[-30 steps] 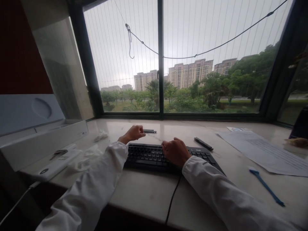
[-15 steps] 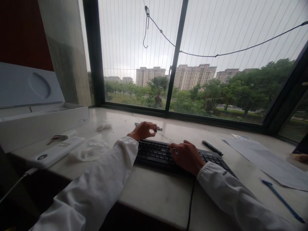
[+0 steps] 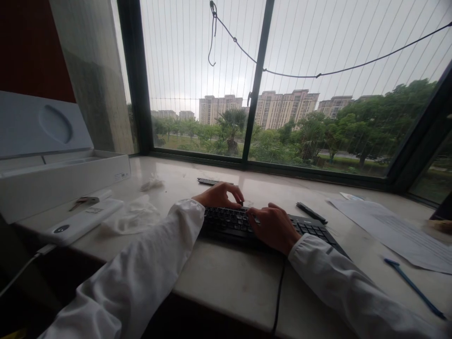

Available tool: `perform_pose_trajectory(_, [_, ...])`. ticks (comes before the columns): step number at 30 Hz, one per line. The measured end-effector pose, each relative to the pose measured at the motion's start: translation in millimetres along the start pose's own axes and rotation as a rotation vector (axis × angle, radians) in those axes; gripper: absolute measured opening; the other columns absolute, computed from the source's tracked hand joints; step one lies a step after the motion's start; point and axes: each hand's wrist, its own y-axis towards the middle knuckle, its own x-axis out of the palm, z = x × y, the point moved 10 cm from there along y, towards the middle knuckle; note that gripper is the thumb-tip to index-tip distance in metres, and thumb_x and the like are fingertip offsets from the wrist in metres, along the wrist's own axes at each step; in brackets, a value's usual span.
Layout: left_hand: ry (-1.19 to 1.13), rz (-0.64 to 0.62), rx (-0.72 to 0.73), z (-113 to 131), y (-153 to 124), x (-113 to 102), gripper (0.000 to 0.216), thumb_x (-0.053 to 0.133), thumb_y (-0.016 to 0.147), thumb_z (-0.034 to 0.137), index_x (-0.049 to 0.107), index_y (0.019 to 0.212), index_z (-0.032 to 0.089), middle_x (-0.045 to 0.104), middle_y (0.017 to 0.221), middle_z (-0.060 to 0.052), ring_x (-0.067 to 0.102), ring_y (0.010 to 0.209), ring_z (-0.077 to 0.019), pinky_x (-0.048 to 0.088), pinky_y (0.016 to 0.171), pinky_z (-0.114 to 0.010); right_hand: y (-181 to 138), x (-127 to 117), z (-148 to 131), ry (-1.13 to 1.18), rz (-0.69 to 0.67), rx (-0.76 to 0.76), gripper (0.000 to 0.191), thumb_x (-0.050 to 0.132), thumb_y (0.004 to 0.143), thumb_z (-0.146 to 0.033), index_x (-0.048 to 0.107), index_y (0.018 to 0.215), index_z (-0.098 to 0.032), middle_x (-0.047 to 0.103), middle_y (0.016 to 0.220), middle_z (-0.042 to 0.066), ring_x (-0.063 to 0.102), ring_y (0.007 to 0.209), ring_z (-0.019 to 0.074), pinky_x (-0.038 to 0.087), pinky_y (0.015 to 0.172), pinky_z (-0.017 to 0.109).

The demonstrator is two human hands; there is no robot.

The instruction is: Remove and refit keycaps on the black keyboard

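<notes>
A black keyboard (image 3: 229, 223) lies on the pale stone counter (image 3: 219, 278) below me, its right part reaching past my right wrist. Over its back edge, my left hand (image 3: 221, 194) pinches a small dark keycap (image 3: 242, 204) between thumb and forefinger. My right hand (image 3: 273, 226) rests on the middle of the keyboard with its fingers bent and drawn together; whatever they may hold is hidden. The two hands' fingertips are close to each other. Behind my left hand lies a dark narrow strip (image 3: 208, 181).
To the left are an open white box (image 3: 67, 181), a white power bank (image 3: 83, 222) with a cable, and crumpled clear plastic (image 3: 136, 216). A black bar (image 3: 311, 213), paper sheets (image 3: 384, 230) and a blue stick-like tool (image 3: 413, 285) lie right. The window frame (image 3: 318, 175) bounds the back.
My left hand has moved right and slightly toward me with the keycap, closer to my right hand. My right hand stays on the keyboard, its fingers shifted slightly.
</notes>
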Motion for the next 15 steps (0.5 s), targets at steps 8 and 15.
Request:
perform_pose_trajectory(8, [0.032,0.029,-0.016,1.5,-0.9,2.5,0.02,0.067,0.071,0.026,0.07,0.089,0.018,0.07,0.084,-0.002,0.061,0.072,-0.0098,0.039,0.056,-0.017,0.4,4.5,3.1,-0.008,-0.017,0.017,0.032,0.037,0.091,-0.032,0.067,0.089,-0.022,0.068,0.067,0.003,0.058,0.06,0.0124,0.031,0.071,0.027])
perform_pose_trajectory(15, [0.04,0.043,0.003,1.0,-0.7,3.2,0.022,0.067,0.07,0.026,0.07,0.091,0.019,0.068,0.083,-0.001,0.057,0.069,-0.008,0.038,0.055,-0.017,0.1,3.3,3.1,-0.018,-0.024,0.026,0.03,0.038,0.091,-0.032,0.067,0.088,-0.023,0.068,0.067,0.003,0.058,0.06,0.0134,0.032,0.07,0.027])
